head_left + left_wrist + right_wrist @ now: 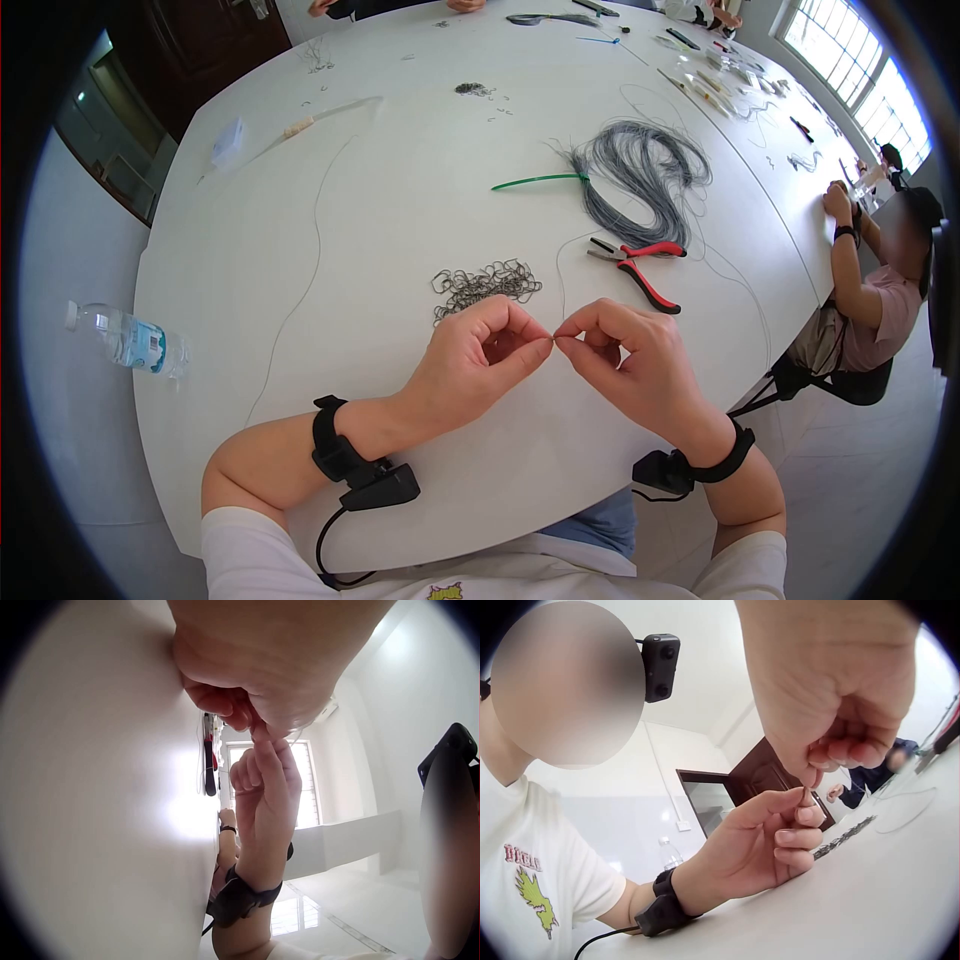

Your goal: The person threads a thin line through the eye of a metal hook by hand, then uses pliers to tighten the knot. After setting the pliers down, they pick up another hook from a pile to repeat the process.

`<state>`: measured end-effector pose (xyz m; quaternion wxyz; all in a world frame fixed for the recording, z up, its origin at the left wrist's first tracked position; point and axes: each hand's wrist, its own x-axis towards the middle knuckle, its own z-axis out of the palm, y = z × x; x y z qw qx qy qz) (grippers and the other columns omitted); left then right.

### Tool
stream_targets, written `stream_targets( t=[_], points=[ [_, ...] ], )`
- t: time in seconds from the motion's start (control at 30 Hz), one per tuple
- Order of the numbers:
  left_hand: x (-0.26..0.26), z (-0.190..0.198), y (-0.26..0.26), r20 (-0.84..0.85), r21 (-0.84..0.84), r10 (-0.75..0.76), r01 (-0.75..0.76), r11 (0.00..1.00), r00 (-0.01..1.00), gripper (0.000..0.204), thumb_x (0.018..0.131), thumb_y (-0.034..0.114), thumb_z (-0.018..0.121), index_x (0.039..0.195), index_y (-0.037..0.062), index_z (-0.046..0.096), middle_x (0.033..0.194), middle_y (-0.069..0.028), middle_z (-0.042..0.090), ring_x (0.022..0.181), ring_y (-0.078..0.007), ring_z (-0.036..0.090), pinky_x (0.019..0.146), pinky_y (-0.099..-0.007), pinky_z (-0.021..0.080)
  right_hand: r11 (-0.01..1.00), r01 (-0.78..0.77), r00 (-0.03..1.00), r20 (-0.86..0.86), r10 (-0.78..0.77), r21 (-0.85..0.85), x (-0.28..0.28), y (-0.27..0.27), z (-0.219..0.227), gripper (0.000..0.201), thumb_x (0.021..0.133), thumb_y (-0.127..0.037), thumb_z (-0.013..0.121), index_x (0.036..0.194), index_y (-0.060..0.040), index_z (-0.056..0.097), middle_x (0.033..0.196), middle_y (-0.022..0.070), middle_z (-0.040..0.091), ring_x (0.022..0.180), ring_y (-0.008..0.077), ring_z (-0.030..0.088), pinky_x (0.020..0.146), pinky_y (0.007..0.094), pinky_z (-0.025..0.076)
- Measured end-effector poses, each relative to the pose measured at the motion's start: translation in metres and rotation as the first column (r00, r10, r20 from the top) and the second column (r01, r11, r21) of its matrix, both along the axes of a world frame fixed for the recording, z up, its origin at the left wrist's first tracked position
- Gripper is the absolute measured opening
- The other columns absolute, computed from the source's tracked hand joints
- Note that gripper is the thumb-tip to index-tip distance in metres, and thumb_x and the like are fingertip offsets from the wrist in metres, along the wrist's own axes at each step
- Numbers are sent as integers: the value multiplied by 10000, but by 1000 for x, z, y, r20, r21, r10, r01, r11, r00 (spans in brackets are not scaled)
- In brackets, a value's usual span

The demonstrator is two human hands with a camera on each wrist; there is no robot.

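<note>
Dark, bent metal hooks in a loose pile [487,284] lie on the white table [400,215], just beyond the left hand [485,355], as the head view shows. Thumb and forefinger of that hand are pinched together, and their tips meet those of the right hand [635,345], likewise closed in a narrow pinch, at the near side of the table. One thin grey line [557,272] runs down towards the right hand's fingertips; farther off to the right are red-and-black-handled pliers [650,264] and a thick looped bundle of grey strands [640,180] with a green plastic tie [535,182]. Such fine work, I judge, calls for light tip pinches close to the joining point, with the forearms steady and the slack line clear of the fingers. From the left wrist, the two pinches touch almost end to end, the left hand's other fingers curled in; what lies between them is hidden. At the right wrist, a tiny dark sliver [807,796] seems to sit between the left thumb and forefinger, perhaps a hook, though it is too small to be sure; the right hand's remaining fingers are folded inward.
</note>
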<state>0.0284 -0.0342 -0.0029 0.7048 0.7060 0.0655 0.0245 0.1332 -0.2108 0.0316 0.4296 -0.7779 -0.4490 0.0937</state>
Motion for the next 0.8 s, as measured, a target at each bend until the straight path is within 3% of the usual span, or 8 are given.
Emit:
stream_targets(
  t=[0.5,0.7,0.77,0.8],
  points=[
    [1,-1,1,1,74,-7,7,997,1000,82,971,117,648,963,54,597,883,47,592,777,-6,524,687,-182,446,1000,-11,1000,-15,11,4,1,-2,-5,60,853,-49,691,894,-32,650,599,42,538,495,131,504,484,278,394],
    [1,-2,2,-2,49,-5,5,999,1000,74,973,113,642,968,54,597,878,49,590,771,-4,519,689,-181,441,1000,-14,995,-97,14,9,1,-3,-8,63,874,-58,675,906,-18,638,573,29,525,496,115,502,486,266,389],
    [1,-6,1,-3,43,-8,8,999,1000,71,972,109,642,972,54,597,879,51,589,772,-4,519,692,-182,442,1000,6,980,-200,-4,13,1,-3,-9,67,887,-69,671,905,-16,634,575,15,522,503,87,488,488,250,373],
    [2,-9,0,43,44,19,-20,999,999,95,954,137,664,949,56,615,840,42,588,710,-17,503,635,-194,426,1000,7,980,-200,-4,13,2,-3,-10,67,887,-69,671,905,-16,634,575,15,522,503,87,488,488,250,373]
  ],
)
